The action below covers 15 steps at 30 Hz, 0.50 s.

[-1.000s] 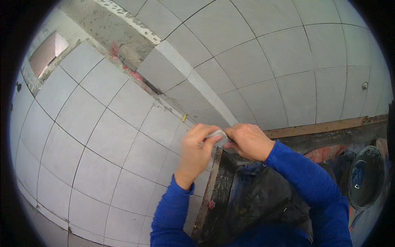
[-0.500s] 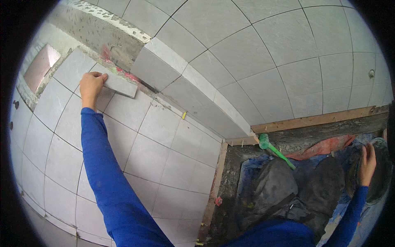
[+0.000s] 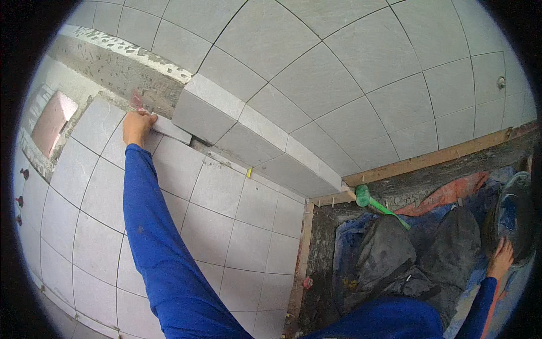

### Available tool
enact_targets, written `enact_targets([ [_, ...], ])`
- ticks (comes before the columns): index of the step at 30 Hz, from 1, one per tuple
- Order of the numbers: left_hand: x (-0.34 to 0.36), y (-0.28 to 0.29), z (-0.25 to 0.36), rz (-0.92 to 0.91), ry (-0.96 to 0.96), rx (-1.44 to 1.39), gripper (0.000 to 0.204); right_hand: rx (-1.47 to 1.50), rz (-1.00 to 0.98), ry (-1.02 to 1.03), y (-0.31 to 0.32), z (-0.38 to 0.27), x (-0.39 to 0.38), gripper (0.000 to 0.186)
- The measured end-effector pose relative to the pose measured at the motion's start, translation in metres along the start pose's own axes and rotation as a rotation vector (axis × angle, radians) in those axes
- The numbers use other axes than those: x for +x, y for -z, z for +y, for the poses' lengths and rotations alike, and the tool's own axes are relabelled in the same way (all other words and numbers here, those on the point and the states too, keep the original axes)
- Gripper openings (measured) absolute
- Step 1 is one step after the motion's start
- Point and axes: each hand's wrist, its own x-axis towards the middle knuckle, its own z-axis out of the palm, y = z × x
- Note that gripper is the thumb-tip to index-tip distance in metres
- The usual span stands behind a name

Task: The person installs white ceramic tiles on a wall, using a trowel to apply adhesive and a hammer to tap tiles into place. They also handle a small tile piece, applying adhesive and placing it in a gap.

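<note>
My left hand (image 3: 138,125) grips a narrow grey tile strip (image 3: 170,130) at the upper edge of the left tiled wall (image 3: 221,186), beside a rough cement ledge (image 3: 118,62). The strip lies along the gap below a tiled corner band (image 3: 204,116); whether it is seated cannot be seen. My right hand (image 3: 499,257) is low at the far right, its fingers apart and touching the side of a dark round bucket (image 3: 516,214). Near that hand my knees (image 3: 384,248) rest on dirty blue padding.
A green mallet (image 3: 364,196) lies by wooden battens (image 3: 423,156) and a crumpled orange cloth (image 3: 451,195). A recessed opening (image 3: 53,121) and several dark fittings (image 3: 23,174) are on the left wall. A small yellow piece (image 3: 249,172) sits in a seam.
My hands have separated from their meeting point at the centre: the left went up and left with the strip, the right toward the bucket, then lower. The green mallet came into sight.
</note>
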Motion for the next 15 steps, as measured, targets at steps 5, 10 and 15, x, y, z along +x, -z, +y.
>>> enact_targets([
  [5,0.001,-0.003,0.006,-0.103,0.034,0.052,0.031,0.005,0.018,-0.019,0.003,-0.007,0.002,0.046],
  [10,0.005,-0.021,0.004,-0.132,-0.064,0.061,0.031,-0.153,-0.036,-0.015,-0.004,-0.008,0.006,0.046],
  [15,0.015,-0.032,-0.003,-0.124,-0.058,0.031,0.033,-0.194,-0.020,-0.004,-0.013,-0.001,0.008,0.046],
])
